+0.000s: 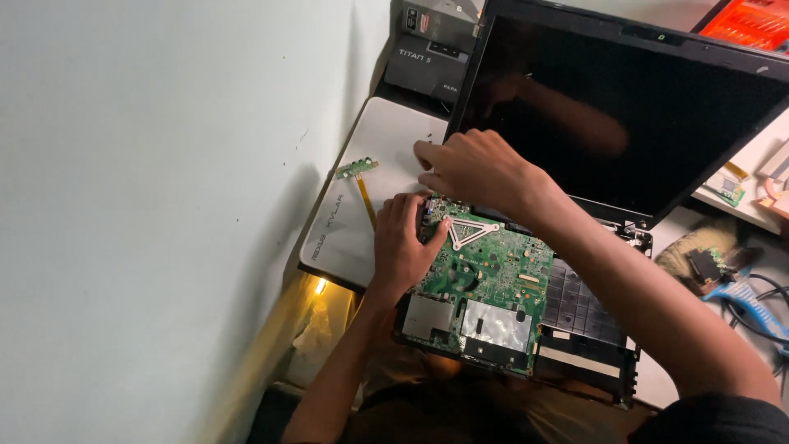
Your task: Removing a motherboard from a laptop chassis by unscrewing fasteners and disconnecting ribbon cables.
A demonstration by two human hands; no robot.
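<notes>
An opened laptop lies on a white table (386, 136), its dark screen (649, 107) raised at 1 o'clock. The left hand (407, 242) grasps the left edge of the green motherboard (485, 279), which sits in the black laptop base (588, 329). The right hand (477, 168) presses curled fingers at the board's top corner. A small loose circuit board (357, 168) lies at 10 o'clock. Tilting or forcing the motherboard could likely bend it or tear a connector.

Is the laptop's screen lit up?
No, the laptop screen is dark, showing only a faint reflection of the arm above the green motherboard.
</notes>
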